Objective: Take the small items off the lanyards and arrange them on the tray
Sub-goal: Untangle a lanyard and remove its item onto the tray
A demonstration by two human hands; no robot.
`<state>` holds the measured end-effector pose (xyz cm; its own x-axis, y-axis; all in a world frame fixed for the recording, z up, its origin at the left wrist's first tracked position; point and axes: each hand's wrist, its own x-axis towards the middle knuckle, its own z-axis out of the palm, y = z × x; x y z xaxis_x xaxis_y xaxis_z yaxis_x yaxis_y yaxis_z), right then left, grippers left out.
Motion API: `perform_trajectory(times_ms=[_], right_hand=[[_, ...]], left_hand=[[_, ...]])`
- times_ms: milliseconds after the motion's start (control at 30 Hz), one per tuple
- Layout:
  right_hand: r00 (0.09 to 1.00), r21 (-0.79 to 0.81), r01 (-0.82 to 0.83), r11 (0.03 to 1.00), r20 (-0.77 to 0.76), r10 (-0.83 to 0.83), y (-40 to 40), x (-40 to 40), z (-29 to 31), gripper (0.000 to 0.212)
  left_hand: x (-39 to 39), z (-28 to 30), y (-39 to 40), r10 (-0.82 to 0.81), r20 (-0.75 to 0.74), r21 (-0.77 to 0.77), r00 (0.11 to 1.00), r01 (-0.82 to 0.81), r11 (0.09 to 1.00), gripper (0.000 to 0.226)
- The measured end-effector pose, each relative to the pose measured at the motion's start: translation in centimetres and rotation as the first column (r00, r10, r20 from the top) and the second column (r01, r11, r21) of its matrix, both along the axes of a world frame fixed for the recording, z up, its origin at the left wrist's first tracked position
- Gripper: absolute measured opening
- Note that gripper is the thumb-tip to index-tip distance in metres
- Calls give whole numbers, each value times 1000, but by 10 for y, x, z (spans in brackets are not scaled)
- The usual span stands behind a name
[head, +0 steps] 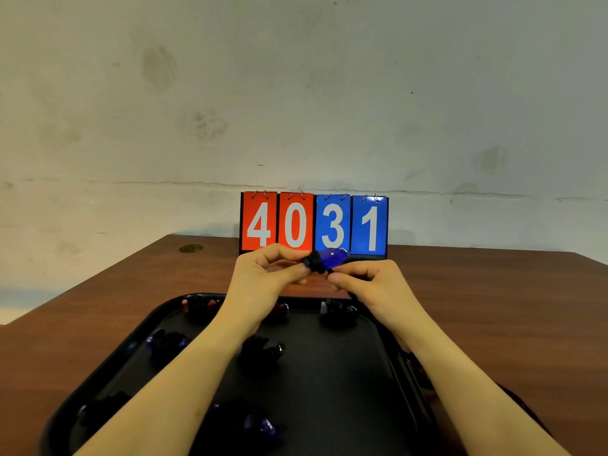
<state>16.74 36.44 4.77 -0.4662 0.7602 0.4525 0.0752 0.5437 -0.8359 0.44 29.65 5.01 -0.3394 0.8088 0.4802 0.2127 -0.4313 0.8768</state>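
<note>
Fingers of the left hand (263, 271) pinch the black end of a small blue item (329, 260); the right hand (371, 278) pinches its cord beside it, likely to work the two apart. Below the fingers, the black tray (329, 373) on the desk (493, 291) holds freed pieces.

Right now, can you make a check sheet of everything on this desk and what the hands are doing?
Surface: brown wooden table, bearing a black tray.
Job's things: a blue item with a black cord end, held above the tray; several dark, red and blue items lie spread on the tray.
Clutter: nothing seen.
Hands: left hand and right hand both pinch the blue item.
Cables: nothing seen.
Surroundings: flip scoreboard reading 4031; stained pale wall.
</note>
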Motion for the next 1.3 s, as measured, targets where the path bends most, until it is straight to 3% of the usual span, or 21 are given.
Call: perform_trajectory(times_ms=[200,400,500,567,633,700,767,900,1133,1300], right_hand=[[992,25,-85,996,97,82,-2,-1,0,12],[978,27,-195,980,75,192,-11,-2,7,11],[984,111,-157,981,102,146,-10,-1,6,10],[989,256,-69,964,145,33,-8,-3,3,12],[983,494,36,868,140,-121,-5,-5,-1,12],[965,715,81,695,119,-235,1,-6,-6,22],[952,782,101,615,104,-288,4,-6,-7,28],[933,801,117,587,114,-342,4,-4,-7,33],[940,722,140,677,118,-321,9,-2,-10,27],[970,493,190,849,37,-238,6,-2,-8,15]], left_hand=[[-3,-1,4,141,0,-40,990,-141,989,21],[-5,-2,5,203,-81,-59,976,-208,976,23],[-4,-2,6,206,-171,-62,963,-219,974,20],[-4,-3,7,205,-242,-63,948,-227,972,19],[-5,-4,8,198,-309,-59,930,-227,972,20],[-5,-5,8,180,-358,-52,916,-212,976,21],[-5,-6,8,172,-396,-43,902,-205,978,19],[-5,-6,8,149,-491,-42,858,-195,980,14],[-1,-9,7,116,-576,-5,809,-145,989,17],[0,-8,5,83,-642,-12,762,-118,993,18]])
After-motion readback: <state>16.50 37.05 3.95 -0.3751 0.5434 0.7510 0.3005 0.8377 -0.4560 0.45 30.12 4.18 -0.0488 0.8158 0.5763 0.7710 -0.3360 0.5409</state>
